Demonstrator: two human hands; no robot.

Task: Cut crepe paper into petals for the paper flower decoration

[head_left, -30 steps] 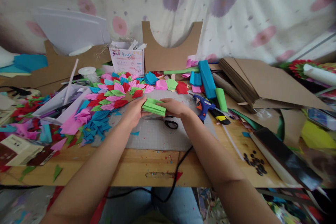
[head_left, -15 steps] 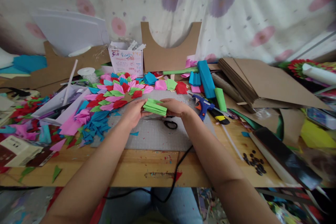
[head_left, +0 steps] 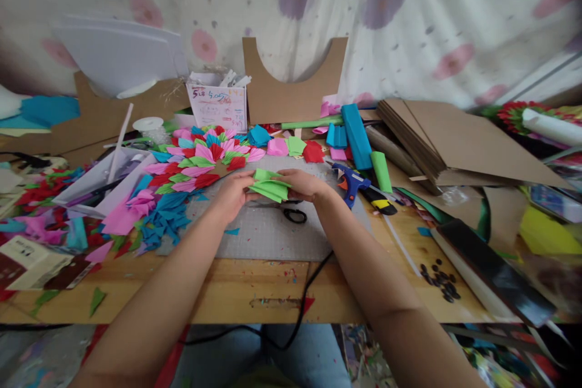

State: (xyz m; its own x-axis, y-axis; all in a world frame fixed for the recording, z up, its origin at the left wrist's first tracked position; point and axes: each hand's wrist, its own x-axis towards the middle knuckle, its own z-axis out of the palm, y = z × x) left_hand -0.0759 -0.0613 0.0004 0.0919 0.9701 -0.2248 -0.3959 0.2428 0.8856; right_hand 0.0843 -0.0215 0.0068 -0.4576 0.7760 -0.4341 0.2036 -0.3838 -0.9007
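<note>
I see left hand (head_left: 231,194), right hand (head_left: 304,185), fingers pinching opposite ends of green paper stack (head_left: 270,187), held just above grey mat (head_left: 273,236), over scissors (head_left: 293,213); two-ended grip likely keeps layers together.

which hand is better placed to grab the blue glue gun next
Right, probably. The right hand holds the green folded paper on the side facing the blue glue gun, which lies just beyond it. The left hand grips the paper's far end and would have to cross over.
</note>
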